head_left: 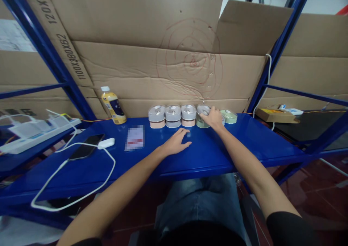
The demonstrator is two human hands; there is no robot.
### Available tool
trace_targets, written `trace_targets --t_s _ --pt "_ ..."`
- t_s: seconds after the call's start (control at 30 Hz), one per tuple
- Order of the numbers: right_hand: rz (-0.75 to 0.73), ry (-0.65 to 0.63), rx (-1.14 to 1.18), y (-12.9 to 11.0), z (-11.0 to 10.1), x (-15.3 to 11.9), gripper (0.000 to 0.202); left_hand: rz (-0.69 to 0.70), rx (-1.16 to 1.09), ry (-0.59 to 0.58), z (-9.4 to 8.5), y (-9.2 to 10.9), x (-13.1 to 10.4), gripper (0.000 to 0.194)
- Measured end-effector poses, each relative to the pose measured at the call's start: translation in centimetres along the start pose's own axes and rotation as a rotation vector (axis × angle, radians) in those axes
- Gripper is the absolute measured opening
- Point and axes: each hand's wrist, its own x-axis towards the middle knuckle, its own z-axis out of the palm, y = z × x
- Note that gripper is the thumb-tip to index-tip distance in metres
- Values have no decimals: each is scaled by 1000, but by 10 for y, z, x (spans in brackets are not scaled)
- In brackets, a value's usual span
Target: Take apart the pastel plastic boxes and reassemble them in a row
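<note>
Several small containers with clear domed lids stand in a row along the back of the blue table. From the left come a pink container (157,124), a grey container (173,123) and a second pink container (188,123). My right hand (213,117) is closed over the lid of a green container (202,123), its fingers on the right side. Behind that hand, a greyish container is mostly hidden, and a low green container (230,117) stands just right of it. My left hand (178,142) hovers at the table, fingers apart, holding nothing, in front of the pink and grey containers.
On the left of the blue table (206,159) are a yellow bottle (114,106), a blurred card (135,138), and a phone (86,147) with a white cable. A power strip (38,133) lies farther left. Cardboard (130,64) backs the table, between blue posts.
</note>
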Motion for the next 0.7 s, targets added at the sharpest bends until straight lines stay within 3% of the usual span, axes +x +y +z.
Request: trace_targets --t_s 0.1,0.17,0.23,0.3,0.37,0.47,0.57,0.7 --pt "-7 52 156 18 -26 -5 69 -18 -87 97 -1 -1 3 56" --pt "-122 46 280 31 -47 -14 72 -52 -216 162 -3 -1 5 69" --pt "-307 -86 416 43 -65 -31 71 -77 -371 188 -6 -1 7 85" --pt "-502 -308 526 51 -74 -51 68 -67 -493 165 -7 -1 8 99" --pt "-635 -492 566 57 -74 -71 71 -48 -550 105 -8 -1 8 110" --pt "-722 -627 573 60 -59 -87 83 -34 -524 -30 -8 1 4 118" --pt "-759 -672 573 59 -44 -89 95 -38 -402 -103 -8 5 1 113" --pt "-754 -615 447 43 -38 -88 112 -13 -340 -58 -8 9 0 109"
